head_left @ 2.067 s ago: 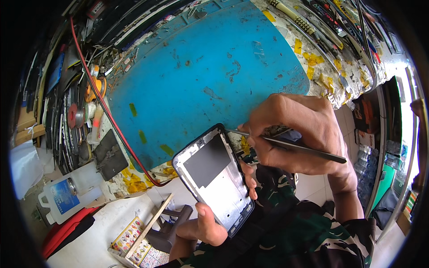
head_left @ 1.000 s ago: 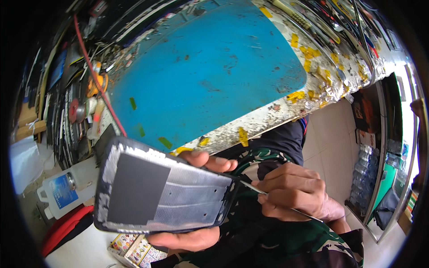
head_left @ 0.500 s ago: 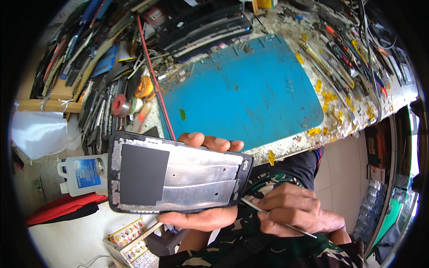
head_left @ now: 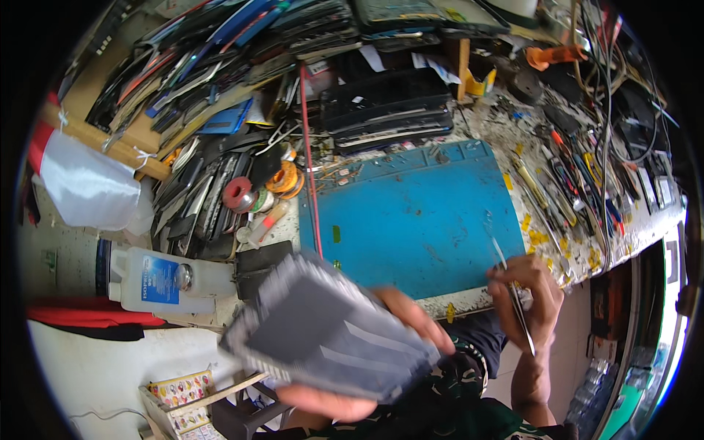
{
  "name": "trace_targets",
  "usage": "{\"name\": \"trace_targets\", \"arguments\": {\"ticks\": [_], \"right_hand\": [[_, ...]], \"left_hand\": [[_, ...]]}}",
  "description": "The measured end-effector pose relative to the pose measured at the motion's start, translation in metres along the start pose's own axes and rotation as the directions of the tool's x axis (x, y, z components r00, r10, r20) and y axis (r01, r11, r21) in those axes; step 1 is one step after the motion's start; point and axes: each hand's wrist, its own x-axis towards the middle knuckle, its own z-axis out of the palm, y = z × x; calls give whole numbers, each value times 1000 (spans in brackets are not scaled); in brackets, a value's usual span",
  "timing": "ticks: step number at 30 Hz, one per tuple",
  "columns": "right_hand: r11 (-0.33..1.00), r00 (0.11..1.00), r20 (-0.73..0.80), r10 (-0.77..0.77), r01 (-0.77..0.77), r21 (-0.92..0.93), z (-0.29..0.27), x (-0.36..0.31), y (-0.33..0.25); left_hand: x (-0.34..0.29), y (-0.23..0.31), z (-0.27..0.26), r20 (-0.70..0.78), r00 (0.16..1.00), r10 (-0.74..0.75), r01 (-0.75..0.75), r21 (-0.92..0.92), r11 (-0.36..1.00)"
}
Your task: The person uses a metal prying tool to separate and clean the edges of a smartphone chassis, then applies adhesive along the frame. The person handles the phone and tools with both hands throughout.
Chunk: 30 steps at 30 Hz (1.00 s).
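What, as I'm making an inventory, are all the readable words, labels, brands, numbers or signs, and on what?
White translucent plastic jug, blue rectangular label: printed lettering, which I won't copy.
Multicoloured patterned paper sheet: any print too small to read.
Black rectangular device frame: blurred; no text legible.

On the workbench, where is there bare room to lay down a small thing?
The widest free patch is the middle of the blue mat, between the red cable and the right hand. Crowded: the mat's far edge with small parts, left of the cable with spools, right of the mat with tools.
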Motion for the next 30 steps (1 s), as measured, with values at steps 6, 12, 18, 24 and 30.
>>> {"name": "trace_targets", "arguments": {"ticks": [6, 12, 18, 24, 30], "right_hand": [[898, 956, 257, 143, -16, -439, -14, 24, 32], [985, 965, 200, 170, -166, -35, -22, 24, 11], [924, 947, 317, -57, -71, 377, -12, 8, -11], [931, 982, -49, 182, -188, -312, -40, 26, 44], [755, 971, -138, 195, -239, -611, -53, 50, 80]], "left_hand": [[-19, 13, -6, 272, 941, -202, 165, 153, 974], [-6, -11, -42, 4, 996, -84, 73, 452, 889], [4, -17, -43, -98, 994, -48, 106, 763, 638], [15, 5, -29, 121, 992, -19, -99, 885, 455], [27, 16, -2, 312, 943, -119, -326, 937, -124]]}}
